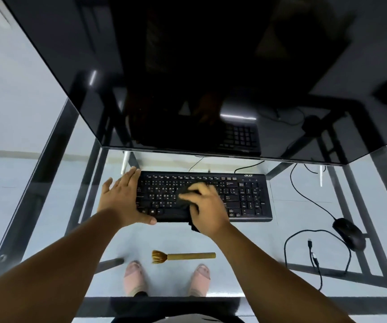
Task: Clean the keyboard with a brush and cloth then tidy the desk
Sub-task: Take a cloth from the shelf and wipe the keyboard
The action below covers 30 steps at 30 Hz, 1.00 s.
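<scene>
A black keyboard [243, 197] lies on the glass desk [48, 206] below the monitor. My left hand [123, 199] clasps the keyboard's left end, fingers on the far corner and thumb on the front edge. My right hand [205, 206] presses a black cloth [185, 197] onto the middle keys; a corner of the cloth hangs over the front edge. A brown brush [183, 255] with tan bristles lies on the glass nearer to me, bristles pointing left, apart from both hands.
A large dark monitor [211, 78] overhangs the back of the desk. A black mouse [348, 233] sits at the right with its cable looping across the glass, next to a loose cable end [310, 243]. My feet show through the glass.
</scene>
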Tool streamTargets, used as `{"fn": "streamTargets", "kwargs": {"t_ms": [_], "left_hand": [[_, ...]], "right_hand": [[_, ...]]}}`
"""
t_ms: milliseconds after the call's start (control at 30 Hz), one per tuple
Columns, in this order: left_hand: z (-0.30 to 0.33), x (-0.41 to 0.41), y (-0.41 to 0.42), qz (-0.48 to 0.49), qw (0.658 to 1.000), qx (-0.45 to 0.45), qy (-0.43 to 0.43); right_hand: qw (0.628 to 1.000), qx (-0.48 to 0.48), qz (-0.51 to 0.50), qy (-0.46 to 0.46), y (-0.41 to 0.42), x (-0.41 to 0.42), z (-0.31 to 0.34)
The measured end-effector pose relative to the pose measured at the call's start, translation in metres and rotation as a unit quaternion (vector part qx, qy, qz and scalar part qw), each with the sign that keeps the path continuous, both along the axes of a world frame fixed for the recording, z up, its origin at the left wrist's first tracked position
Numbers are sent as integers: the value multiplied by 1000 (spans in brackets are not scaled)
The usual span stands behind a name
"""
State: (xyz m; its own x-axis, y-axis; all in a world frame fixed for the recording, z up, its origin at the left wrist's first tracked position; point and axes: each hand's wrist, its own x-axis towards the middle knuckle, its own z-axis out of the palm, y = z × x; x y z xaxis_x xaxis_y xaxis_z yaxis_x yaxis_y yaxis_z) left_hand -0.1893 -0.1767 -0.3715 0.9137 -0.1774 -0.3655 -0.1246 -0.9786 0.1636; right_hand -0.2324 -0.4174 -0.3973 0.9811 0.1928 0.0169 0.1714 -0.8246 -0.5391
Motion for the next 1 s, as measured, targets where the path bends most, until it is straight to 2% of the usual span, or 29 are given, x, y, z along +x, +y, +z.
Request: {"fn": "streamTargets", "kwargs": {"t_ms": [67, 267, 333, 467, 567, 700, 833, 933, 1000], "left_hand": [[0, 1, 7, -12, 1000, -4, 10], [-4, 8, 27, -62, 998, -8, 29], [-5, 10, 31, -72, 997, -8, 31], [-7, 10, 33, -76, 997, -17, 27], [-9, 10, 36, -73, 997, -29, 23], [-14, 10, 40, -72, 996, -44, 18], [-19, 8, 41, -70, 996, -56, 6], [-20, -4, 44, -51, 994, -91, -33], [-20, -15, 47, -18, 987, -124, -95]], "right_hand": [[997, -1, 75, 19, -2, 3, 3], [999, 19, 38, -2, -32, -3, -3], [998, 10, 60, -4, -20, -5, -2], [985, -39, 166, -9, 31, -6, 1], [979, -64, 191, -27, 35, -6, 0], [985, -61, 160, -12, 2, -12, 1], [989, -43, 134, 49, -2, -13, 7], [988, 56, 90, 109, -12, -16, 16], [983, 140, 9, 122, -22, -19, 21]]}}
